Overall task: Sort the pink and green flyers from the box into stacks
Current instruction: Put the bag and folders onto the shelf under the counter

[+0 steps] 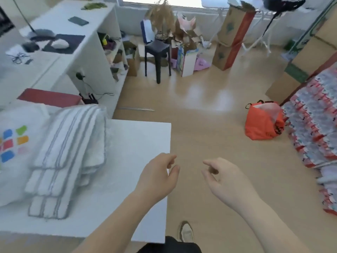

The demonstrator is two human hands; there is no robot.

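Now both hands are empty. The left hand (156, 176) hovers over the white table (138, 143) corner, and the right hand (225, 179) is near it over the floor. Fingers are loosely curled and grip nothing. Flyers (313, 125) in pink and pale rows lie well right of the right hand, with an orange bag (260, 125) beside them. Striped towels (69, 148) lie left of the left hand.

Single head-worn wide-angle view, looking forward and down from above. The left hand (158, 178) and right hand (224, 179) sit close at the lower edge, bench (131, 143) corner lower left. The floor (200, 115) runs ahead to the far window (164, 0).
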